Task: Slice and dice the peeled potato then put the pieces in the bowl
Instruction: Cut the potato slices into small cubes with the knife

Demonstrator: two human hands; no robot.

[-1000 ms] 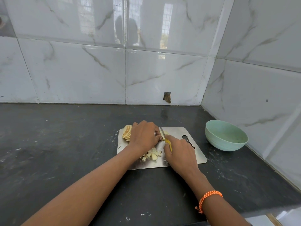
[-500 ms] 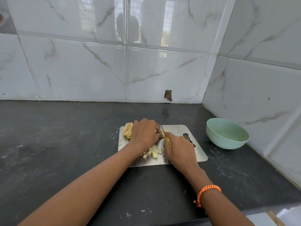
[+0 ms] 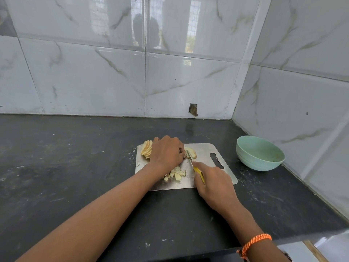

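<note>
Writing, brands, labels: none legible anywhere. Two bare hands over one steel cutting board (image 3: 204,151) on a dark table (image 3: 62,167). Left hand (image 3: 166,153) knuckles up, fingers curled down onto potato slices (image 3: 191,152) at the board's far middle, pinning them; only the right end of that small stack visible past the fingers, so count not clear. Right hand (image 3: 215,181) wrapped round the yellow handle of one knife (image 3: 195,168), blade angled away toward the far left, tip just beside the left hand's fingertips and against the held slices. One fan of thin potato slices (image 3: 147,149) leaning together at the board's far left corner, partly hidden behind the left hand, several edges visible, exact number hard to tell. One loose heap of diced potato (image 3: 175,173) near the board's near edge, between the two wrists, roughly ten small cubes, some covered by the left wrist. One pale green bowl (image 3: 259,157) on the table to the right of the board, apart from it, near the tiled side wall. One slotted handle opening (image 3: 216,161) at the board's right end. One orange braided bracelet (image 3: 255,242) on the right wrist. White marbled wall tiles (image 3: 94,78) behind, one small dark hole (image 3: 193,109) low in them.
</note>
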